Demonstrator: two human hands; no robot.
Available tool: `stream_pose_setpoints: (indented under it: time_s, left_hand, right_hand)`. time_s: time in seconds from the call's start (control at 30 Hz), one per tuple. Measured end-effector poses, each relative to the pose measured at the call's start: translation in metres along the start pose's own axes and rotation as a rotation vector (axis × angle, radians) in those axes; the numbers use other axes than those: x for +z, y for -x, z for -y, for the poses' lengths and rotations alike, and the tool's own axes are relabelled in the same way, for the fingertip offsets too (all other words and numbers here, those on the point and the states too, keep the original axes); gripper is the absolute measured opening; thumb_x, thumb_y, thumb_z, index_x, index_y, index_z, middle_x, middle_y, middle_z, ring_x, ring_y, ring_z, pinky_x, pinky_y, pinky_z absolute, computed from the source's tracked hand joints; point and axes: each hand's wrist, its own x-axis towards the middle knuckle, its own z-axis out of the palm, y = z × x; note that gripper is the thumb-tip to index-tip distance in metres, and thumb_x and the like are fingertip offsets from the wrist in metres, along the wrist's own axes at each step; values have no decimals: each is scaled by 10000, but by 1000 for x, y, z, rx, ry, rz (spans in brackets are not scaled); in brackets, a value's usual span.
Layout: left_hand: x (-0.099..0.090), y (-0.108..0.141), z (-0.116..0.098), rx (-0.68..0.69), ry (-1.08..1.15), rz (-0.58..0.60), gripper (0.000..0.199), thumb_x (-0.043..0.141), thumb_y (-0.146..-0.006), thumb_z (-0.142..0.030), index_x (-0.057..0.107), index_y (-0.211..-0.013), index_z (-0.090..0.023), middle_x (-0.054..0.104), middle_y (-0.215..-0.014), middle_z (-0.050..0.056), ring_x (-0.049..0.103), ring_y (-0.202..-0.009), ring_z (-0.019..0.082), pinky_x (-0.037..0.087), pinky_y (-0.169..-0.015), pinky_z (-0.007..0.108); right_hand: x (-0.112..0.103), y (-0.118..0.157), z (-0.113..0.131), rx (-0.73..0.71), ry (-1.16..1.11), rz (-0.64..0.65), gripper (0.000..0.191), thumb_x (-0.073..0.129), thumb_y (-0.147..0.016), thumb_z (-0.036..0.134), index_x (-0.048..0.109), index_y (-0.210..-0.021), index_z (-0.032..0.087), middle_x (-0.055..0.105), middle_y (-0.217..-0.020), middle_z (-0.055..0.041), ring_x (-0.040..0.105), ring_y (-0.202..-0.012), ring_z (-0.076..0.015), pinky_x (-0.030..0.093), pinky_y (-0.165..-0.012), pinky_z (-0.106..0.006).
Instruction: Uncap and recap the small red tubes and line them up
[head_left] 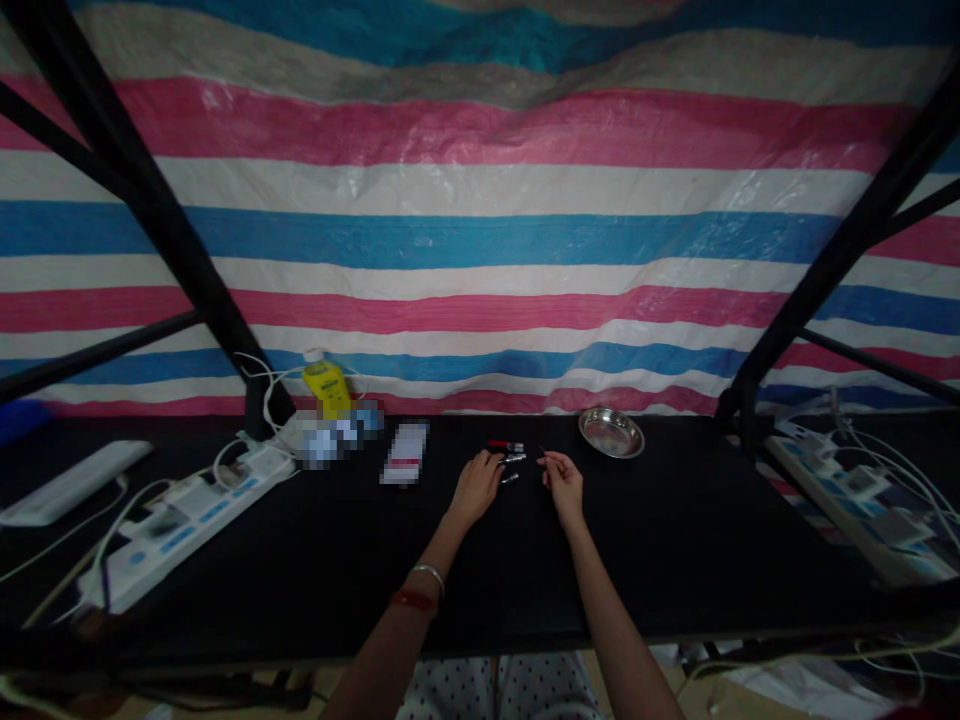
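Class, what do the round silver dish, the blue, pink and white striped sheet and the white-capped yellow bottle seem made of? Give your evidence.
Round silver dish: polished metal, perhaps stainless steel; it gives bright glints.
Striped sheet: probably glossy plastic, by its shiny wrinkles; film or coated weave is unclear.
Yellow bottle: probably smooth plastic, from its moulded shape and white cap; glass isn't ruled out.

Striped sheeting (480, 240) behind black table (337, 560); seemingly dim.

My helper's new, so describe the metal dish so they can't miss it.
Find the striped sheet behind the black table. Near its far edge, right of the right hand, is the dish. Unlike the slim red item, it is shiny and round.
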Motion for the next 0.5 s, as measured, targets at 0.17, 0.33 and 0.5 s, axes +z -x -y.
stream_pose_setpoints:
  time_s: [0.17, 0.33, 0.5]
  left_hand:
    - [-4, 0, -2, 15, -12, 9, 278, 378, -917, -262, 529, -1140, -194, 544, -988, 64, 543, -911, 177, 449, -809, 312]
    - [-6, 2, -2, 54, -16, -13, 289, 403, -914, -268, 525, -1171, -216, 540, -958, 49, 542, -879, 160, 454, -794, 301]
    - [-2, 3, 4, 85, -16, -67, 305, 421, -903, -233, 533, -1186, -242, 536, -956, 45, 538, -862, 150, 456, -783, 288]
  right_hand:
    - [-6, 4, -2, -236, 473, -18, 272, 539, -765, 394, 679, -859, 181, 680, -832, -65, 563, -754, -183, 432, -703, -318]
    - [-9, 7, -2, -363, 778, 67, 243, 489, -810, 284, 708, -868, 196, 679, -864, -79, 531, -859, -215, 412, -791, -357]
    - [-7, 10, 0, -400, 967, -5, 253, 512, -786, 222, 690, -964, 202, 635, -985, -99, 502, -940, -241, 398, -840, -395]
